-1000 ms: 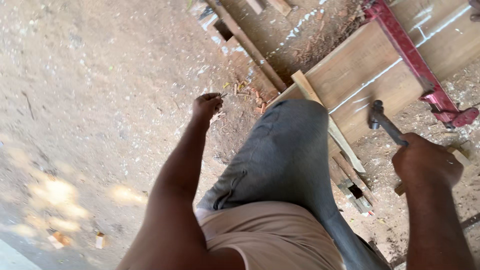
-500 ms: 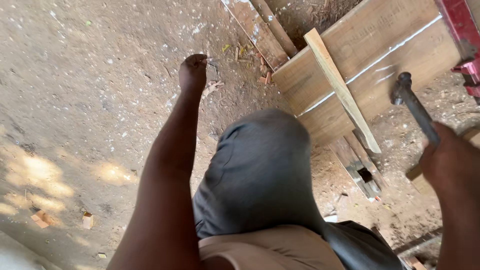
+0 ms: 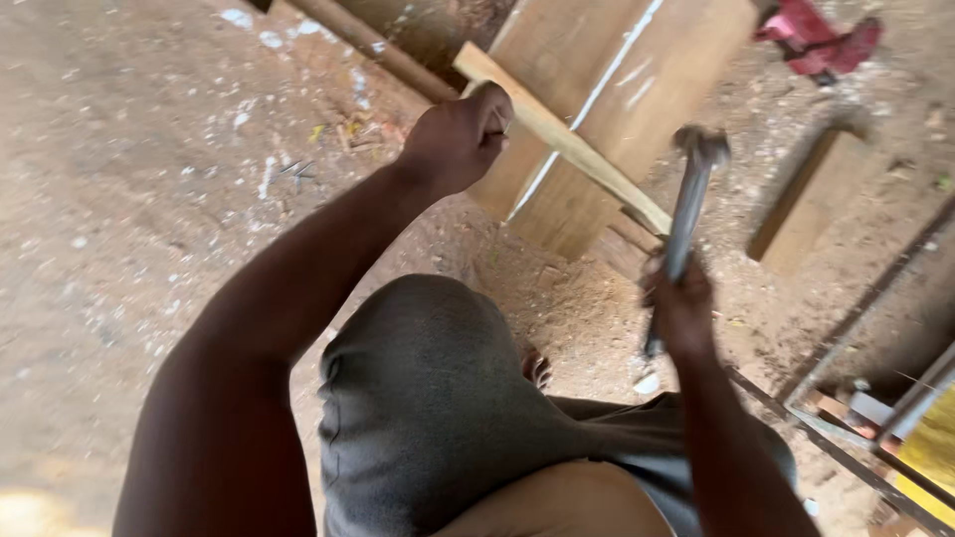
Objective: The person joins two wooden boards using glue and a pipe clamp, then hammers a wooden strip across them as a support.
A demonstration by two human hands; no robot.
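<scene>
My left hand [image 3: 460,134] is closed in a fist at the near end of a thin pale wooden strip [image 3: 567,149]. A small metal piece that looks like a nail is pinched between its fingertips. The strip lies slantwise across wide wooden boards [image 3: 637,80] on the dirt ground. To the right of the strip, my right hand [image 3: 681,303] grips the handle of a metal hammer [image 3: 693,189]. The hammer's head is raised and blurred. My knee in grey trousers [image 3: 428,398] fills the lower middle.
A red clamp [image 3: 821,40] sits at the boards' far right end. A short wooden block [image 3: 801,204] lies on the dirt to the right. Metal rods [image 3: 856,298] and a yellow object [image 3: 930,457] are at the lower right. Wood chips litter the ground [image 3: 149,199] on the left.
My left hand has come up from the ground on the left to the near end of the strip. My right hand has brought the hammer in closer over the boards.
</scene>
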